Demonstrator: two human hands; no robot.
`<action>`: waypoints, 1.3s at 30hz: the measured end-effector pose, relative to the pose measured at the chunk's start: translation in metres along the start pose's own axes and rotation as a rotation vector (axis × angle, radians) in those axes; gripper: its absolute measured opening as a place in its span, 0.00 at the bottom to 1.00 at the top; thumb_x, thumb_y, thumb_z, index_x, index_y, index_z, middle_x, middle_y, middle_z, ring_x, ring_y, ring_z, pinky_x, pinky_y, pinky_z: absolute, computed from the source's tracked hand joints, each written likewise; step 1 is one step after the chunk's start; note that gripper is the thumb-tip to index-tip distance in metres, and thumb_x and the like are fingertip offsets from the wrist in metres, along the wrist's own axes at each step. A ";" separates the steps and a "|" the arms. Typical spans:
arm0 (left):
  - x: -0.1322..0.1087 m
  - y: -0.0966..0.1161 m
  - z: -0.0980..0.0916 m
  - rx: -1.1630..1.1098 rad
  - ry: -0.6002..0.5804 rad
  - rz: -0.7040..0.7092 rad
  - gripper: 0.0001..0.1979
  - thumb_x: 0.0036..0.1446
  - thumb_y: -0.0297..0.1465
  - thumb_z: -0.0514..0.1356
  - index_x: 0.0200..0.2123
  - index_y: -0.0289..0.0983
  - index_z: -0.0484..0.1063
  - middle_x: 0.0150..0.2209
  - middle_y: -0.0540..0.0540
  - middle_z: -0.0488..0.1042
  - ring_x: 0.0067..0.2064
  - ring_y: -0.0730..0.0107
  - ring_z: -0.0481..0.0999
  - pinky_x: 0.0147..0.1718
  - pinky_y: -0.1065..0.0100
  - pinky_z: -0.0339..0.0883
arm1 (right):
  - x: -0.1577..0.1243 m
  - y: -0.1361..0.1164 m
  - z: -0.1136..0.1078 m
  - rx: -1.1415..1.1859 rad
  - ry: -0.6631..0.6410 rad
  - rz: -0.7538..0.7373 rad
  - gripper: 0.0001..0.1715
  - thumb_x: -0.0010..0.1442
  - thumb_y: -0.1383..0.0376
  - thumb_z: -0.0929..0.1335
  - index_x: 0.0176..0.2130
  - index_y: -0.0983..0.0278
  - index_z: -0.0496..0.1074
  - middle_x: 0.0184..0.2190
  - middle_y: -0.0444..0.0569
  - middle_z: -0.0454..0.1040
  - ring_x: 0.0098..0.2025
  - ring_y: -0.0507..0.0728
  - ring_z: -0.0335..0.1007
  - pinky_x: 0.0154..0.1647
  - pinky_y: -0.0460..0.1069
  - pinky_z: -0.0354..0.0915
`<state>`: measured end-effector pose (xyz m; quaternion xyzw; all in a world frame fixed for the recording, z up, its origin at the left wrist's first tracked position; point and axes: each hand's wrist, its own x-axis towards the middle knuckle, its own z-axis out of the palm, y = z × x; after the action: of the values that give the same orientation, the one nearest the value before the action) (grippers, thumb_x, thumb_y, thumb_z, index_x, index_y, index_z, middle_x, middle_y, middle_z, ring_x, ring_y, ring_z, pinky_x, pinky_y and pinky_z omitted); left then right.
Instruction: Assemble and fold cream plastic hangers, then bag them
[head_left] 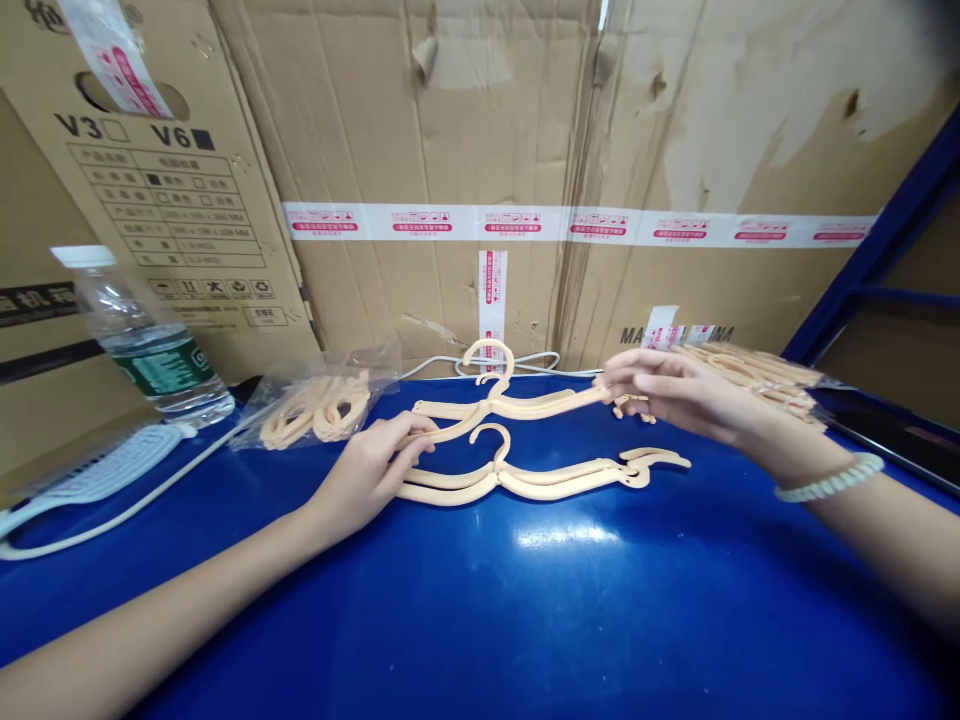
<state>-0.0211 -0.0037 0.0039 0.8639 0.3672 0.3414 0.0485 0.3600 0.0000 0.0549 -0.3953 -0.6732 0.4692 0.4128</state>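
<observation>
A beige clothes hanger (551,406) with its hook upward is held at both ends over the blue table. My left hand (371,468) pinches its left arm between thumb and fingers. At the tip of its right arm, my right hand (664,388) closes its fingertips. Just behind lies another pale hanger, partly covered by the held one. Nearer to me rests a similar hanger pair (551,490), its left end partly hidden by my left hand. A loose curved piece (652,460) touches its right end.
A clear bag of ring-shaped beige parts (341,405) lies left; bagged long pieces (757,375) lie right. Small beige bits (634,405) sit below my right hand. A water bottle (161,350), pale-blue hairbrush (105,470) and white cable (150,510) are at left. Cardboard (420,130) stands behind.
</observation>
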 end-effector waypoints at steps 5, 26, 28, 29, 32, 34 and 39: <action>0.001 -0.001 0.000 -0.029 0.017 -0.021 0.08 0.67 0.31 0.48 0.41 0.39 0.66 0.32 0.49 0.76 0.33 0.69 0.76 0.33 0.69 0.66 | 0.004 0.005 -0.024 -0.395 0.186 -0.052 0.19 0.56 0.52 0.70 0.43 0.62 0.72 0.40 0.54 0.79 0.42 0.61 0.76 0.41 0.55 0.71; -0.001 -0.005 0.002 -0.051 0.047 0.009 0.08 0.66 0.33 0.49 0.42 0.40 0.67 0.32 0.50 0.75 0.32 0.69 0.75 0.31 0.70 0.66 | 0.008 0.033 -0.056 -1.318 0.221 0.114 0.23 0.62 0.52 0.61 0.28 0.63 0.74 0.26 0.51 0.77 0.29 0.58 0.72 0.28 0.50 0.62; -0.002 -0.007 0.002 -0.059 0.051 0.003 0.09 0.67 0.33 0.48 0.42 0.40 0.67 0.33 0.50 0.75 0.32 0.69 0.75 0.31 0.70 0.66 | 0.007 0.032 -0.056 -1.267 0.256 0.169 0.26 0.61 0.50 0.61 0.21 0.62 0.70 0.21 0.49 0.74 0.25 0.56 0.69 0.25 0.50 0.59; -0.003 -0.008 0.003 -0.061 0.051 -0.001 0.09 0.67 0.33 0.48 0.42 0.40 0.67 0.33 0.50 0.75 0.32 0.69 0.75 0.31 0.70 0.65 | 0.007 0.032 -0.055 -1.238 0.266 0.194 0.27 0.60 0.49 0.61 0.20 0.62 0.69 0.19 0.48 0.72 0.24 0.56 0.68 0.23 0.49 0.58; -0.003 -0.007 0.002 -0.060 0.055 -0.009 0.09 0.67 0.33 0.49 0.42 0.40 0.67 0.33 0.49 0.75 0.32 0.69 0.75 0.31 0.69 0.65 | 0.007 0.033 -0.051 -1.126 0.320 0.266 0.27 0.56 0.46 0.65 0.19 0.62 0.69 0.18 0.47 0.71 0.22 0.55 0.66 0.22 0.49 0.55; -0.002 -0.005 0.001 -0.054 0.049 -0.020 0.09 0.67 0.34 0.49 0.42 0.40 0.67 0.32 0.49 0.75 0.32 0.68 0.75 0.31 0.69 0.65 | 0.008 0.034 -0.048 -1.030 0.373 0.301 0.23 0.51 0.48 0.70 0.19 0.63 0.70 0.18 0.46 0.71 0.22 0.55 0.65 0.22 0.49 0.54; 0.000 0.000 0.000 -0.039 0.042 -0.067 0.11 0.67 0.37 0.48 0.41 0.39 0.67 0.31 0.50 0.75 0.31 0.68 0.74 0.32 0.68 0.65 | 0.012 0.037 -0.046 -0.838 0.440 0.347 0.18 0.44 0.56 0.75 0.17 0.64 0.70 0.14 0.45 0.67 0.19 0.52 0.61 0.19 0.48 0.51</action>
<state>-0.0215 -0.0036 0.0036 0.8426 0.3900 0.3648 0.0692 0.4038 0.0341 0.0321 -0.7228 -0.6249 0.1259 0.2667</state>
